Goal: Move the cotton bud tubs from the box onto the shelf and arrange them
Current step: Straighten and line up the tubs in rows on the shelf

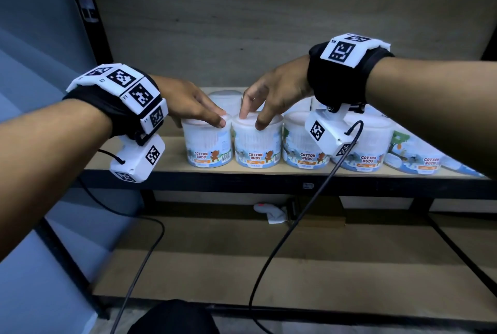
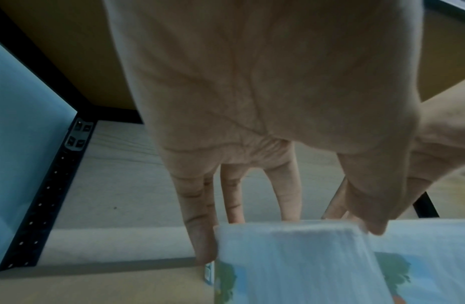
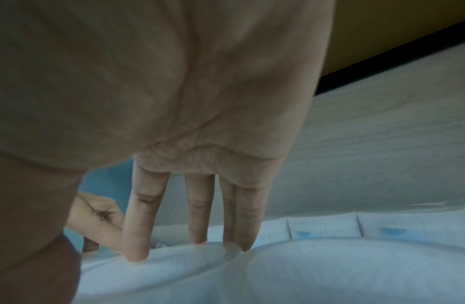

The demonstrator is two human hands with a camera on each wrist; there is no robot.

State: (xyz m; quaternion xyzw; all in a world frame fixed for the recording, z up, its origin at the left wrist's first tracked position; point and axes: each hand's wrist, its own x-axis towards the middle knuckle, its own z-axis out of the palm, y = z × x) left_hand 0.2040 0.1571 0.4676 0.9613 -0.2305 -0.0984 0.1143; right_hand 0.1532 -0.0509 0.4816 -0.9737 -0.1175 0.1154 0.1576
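Several white cotton bud tubs with blue cartoon labels stand in rows on the wooden shelf (image 1: 166,156). My left hand (image 1: 200,116) reaches over the leftmost front tub (image 1: 207,145) and grips it from above. The thumb lies on the lid's front edge. In the left wrist view the little finger runs down the side of this tub (image 2: 291,263), which is blurred. My right hand (image 1: 252,118) arches over the neighbouring tub (image 1: 256,145), thumb at the front rim, index fingertip on the lid (image 3: 174,273), other fingers at the far rim. The two tubs stand side by side, almost touching. No box is in view.
More tubs (image 1: 306,148) (image 1: 363,156) continue the front row to the right, with a back row (image 1: 224,98) behind. Bare shelf board lies left of the leftmost tub, up to the black frame post (image 1: 88,38). A lower shelf (image 1: 242,253) holds a small white item (image 1: 271,212).
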